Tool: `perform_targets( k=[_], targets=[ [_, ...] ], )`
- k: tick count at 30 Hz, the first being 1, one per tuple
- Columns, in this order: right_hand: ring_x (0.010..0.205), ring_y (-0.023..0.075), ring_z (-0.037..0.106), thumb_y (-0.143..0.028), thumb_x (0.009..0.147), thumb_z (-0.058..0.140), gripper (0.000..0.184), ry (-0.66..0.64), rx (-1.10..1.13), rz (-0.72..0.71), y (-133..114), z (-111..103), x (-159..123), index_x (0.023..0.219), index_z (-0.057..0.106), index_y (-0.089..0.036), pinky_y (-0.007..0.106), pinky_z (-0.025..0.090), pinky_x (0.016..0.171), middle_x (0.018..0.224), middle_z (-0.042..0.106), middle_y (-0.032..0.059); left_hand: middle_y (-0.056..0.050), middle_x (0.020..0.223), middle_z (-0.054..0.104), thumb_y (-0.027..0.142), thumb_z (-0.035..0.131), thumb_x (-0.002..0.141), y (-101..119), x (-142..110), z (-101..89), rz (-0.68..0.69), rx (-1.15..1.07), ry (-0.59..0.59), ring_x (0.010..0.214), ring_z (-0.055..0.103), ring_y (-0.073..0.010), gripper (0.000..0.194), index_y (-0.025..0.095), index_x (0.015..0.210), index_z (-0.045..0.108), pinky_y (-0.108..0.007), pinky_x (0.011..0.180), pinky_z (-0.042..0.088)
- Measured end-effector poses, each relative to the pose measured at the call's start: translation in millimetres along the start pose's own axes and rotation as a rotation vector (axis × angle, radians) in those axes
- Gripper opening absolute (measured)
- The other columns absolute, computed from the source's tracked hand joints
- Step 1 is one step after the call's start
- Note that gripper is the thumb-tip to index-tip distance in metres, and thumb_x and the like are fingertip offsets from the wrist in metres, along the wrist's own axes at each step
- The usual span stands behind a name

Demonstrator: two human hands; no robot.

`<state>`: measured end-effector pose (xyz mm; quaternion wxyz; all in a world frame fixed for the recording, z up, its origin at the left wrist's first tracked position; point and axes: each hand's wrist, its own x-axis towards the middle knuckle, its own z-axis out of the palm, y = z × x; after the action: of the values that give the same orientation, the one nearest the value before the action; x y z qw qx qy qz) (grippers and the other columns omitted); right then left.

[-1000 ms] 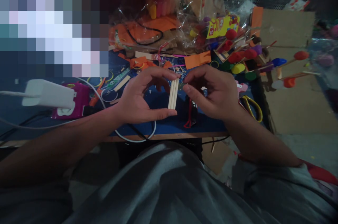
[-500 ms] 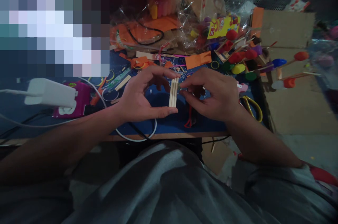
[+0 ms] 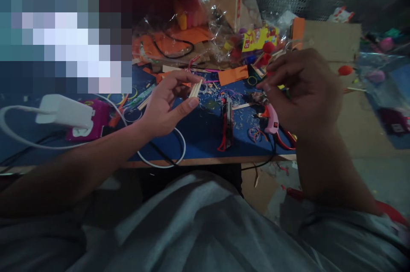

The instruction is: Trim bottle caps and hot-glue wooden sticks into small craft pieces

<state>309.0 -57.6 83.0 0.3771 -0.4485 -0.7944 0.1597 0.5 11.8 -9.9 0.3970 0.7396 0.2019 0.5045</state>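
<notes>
The left hand [image 3: 163, 107] has its thumb and first finger clamped on a short row of wooden sticks [image 3: 196, 89], which lie side by side and stand out tilted from the fingertips, above the table [image 3: 205, 135]. The right hand [image 3: 309, 92] is up in the air, well apart from those sticks and to their right. Its thumb and first finger are bent close to each other; whether something small is pinched between them, I cannot tell.

Below the right fingertips, and a little to their right, lies a pink glue gun [image 3: 272, 120]. Just left of it, a few thin rubber bands [image 3: 256, 134] sit in a loose heap. Between the two sets of fingers, lower down on the table, is a black and red tool [image 3: 227, 124], with pale shavings scattered around and behind it. A white cable [image 3: 185, 152] loops under the left hand. Further to the left of those fingers, a white charger [image 3: 65, 109] is plugged into a purple socket block [image 3: 85, 131].

Beyond the fingertips, between the hands, lies an orange strip [image 3: 233, 75]. Farther off, behind the right fingers, are a yellow packet [image 3: 259, 39] and a red ball [image 3: 268, 47]. Past the right hand, a sheet of cardboard [image 3: 331, 41] rests at the back.
</notes>
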Motion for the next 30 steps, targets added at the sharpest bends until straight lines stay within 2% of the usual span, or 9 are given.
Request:
perform_targets(
  k=[3, 6, 11, 14, 17, 21, 23, 26, 30],
  targets=[
    [0.107, 0.0319, 0.077, -0.038, 0.097, 0.082, 0.017, 0.02, -0.03, -0.007, -0.4, -2.2, -7.4, 0.111, 0.076, -0.034, 0.048, 0.068, 0.082, 0.108, 0.079, 0.0079, -0.012, 0.144, 0.072, 0.049, 0.08, 0.099, 14.9, 0.9, 2.2, -0.137, 0.242, -0.084, 0.11, 0.075, -0.021, 0.055, 0.026, 0.146, 0.062, -0.037, 0.098, 0.064],
    [0.103, 0.0298, 0.076, -0.032, 0.096, 0.081, 0.013, 0.037, -0.068, -0.047, 1.3, -0.1, -13.6, 0.107, 0.075, -0.033, 0.047, 0.067, 0.082, 0.108, 0.079, 0.0066, -0.015, 0.153, 0.069, 0.044, 0.079, 0.095, 38.3, 1.4, 8.3, -0.181, 0.495, -0.299, 0.124, 0.074, -0.0268, 0.07, 0.022, 0.157, 0.054, -0.044, 0.112, 0.061],
    [0.086, 0.0242, 0.075, -0.022, 0.098, 0.075, 0.009, 0.034, -0.129, -0.131, 7.8, 2.5, -22.2, 0.1, 0.07, -0.029, 0.043, 0.063, 0.077, 0.102, 0.077, 0.0052, -0.017, 0.153, 0.071, 0.046, 0.073, 0.1, 67.7, 3.8, 11.5, -0.223, 0.77, -0.515, 0.142, 0.068, -0.0371, 0.064, 0.018, 0.156, 0.06, -0.055, 0.123, 0.054],
    [0.085, 0.0238, 0.076, -0.021, 0.098, 0.074, 0.009, -0.043, -0.147, -0.133, 12.8, 2.3, -27.9, 0.104, 0.071, -0.028, 0.042, 0.062, 0.079, 0.102, 0.078, 0.0049, -0.015, 0.146, 0.075, 0.05, 0.068, 0.104, 74.3, 0.9, -2.9, -0.207, 0.902, -0.54, 0.139, 0.069, -0.0399, 0.051, 0.019, 0.144, 0.07, -0.059, 0.123, 0.052],
    [0.088, 0.0234, 0.078, -0.021, 0.098, 0.075, 0.01, -0.094, -0.167, -0.134, 17.3, 3.1, -34.5, 0.106, 0.072, -0.027, 0.038, 0.06, 0.08, 0.1, 0.079, 0.0037, -0.015, 0.146, 0.075, 0.053, 0.063, 0.107, 73.0, -8.2, -27.8, -0.278, 1.061, -0.451, 0.139, 0.069, -0.0419, 0.048, 0.02, 0.139, 0.073, -0.061, 0.122, 0.051],
    [0.062, 0.0176, 0.063, -0.026, 0.097, 0.078, 0.011, -0.188, -0.195, -0.032, 19.5, 5.9, -40.5, 0.094, 0.068, -0.026, 0.033, 0.047, 0.062, 0.069, 0.063, -0.0036, -0.019, 0.147, 0.074, 0.051, 0.061, 0.106, 63.5, -22.8, -58.7, -0.378, 1.187, -0.332, 0.141, 0.068, -0.0439, 0.049, 0.017, 0.14, 0.072, -0.063, 0.124, 0.049],
    [0.055, 0.016, 0.053, -0.03, 0.097, 0.078, 0.031, -0.212, -0.203, -0.002, 19.3, 6.9, -40.6, 0.077, 0.055, -0.025, 0.033, 0.038, 0.057, 0.061, 0.052, -0.0043, -0.018, 0.147, 0.075, 0.051, 0.059, 0.106, 58.6, -27.2, -67.9, -0.444, 1.229, -0.315, 0.143, 0.066, -0.0457, 0.049, 0.019, 0.142, 0.071, -0.065, 0.122, 0.05],
    [0.061, 0.0174, 0.054, -0.035, 0.103, 0.068, 0.049, -0.231, -0.212, -0.017, 18.6, 6.2, -37.7, 0.065, 0.038, -0.025, 0.035, 0.038, 0.062, 0.065, 0.054, 0.0007, -0.02, 0.146, 0.075, 0.051, 0.057, 0.106, 54.9, -29.5, -74.2, -0.513, 1.238, -0.329, 0.143, 0.065, -0.0467, 0.054, 0.018, 0.147, 0.068, -0.066, 0.119, 0.051],
    [0.063, 0.0205, 0.063, -0.036, 0.111, 0.053, 0.037, -0.379, -0.241, 0.109, 18.3, 2.2, -30.0, 0.077, 0.063, -0.024, 0.036, 0.042, 0.064, 0.069, 0.067, 0.0032, -0.023, 0.148, 0.074, 0.048, 0.051, 0.107, 56.2, -31.2, -76.5, -0.526, 1.258, -0.359, 0.14, 0.066, -0.048, 0.061, 0.014, 0.155, 0.062, -0.065, 0.117, 0.053]
  ],
)
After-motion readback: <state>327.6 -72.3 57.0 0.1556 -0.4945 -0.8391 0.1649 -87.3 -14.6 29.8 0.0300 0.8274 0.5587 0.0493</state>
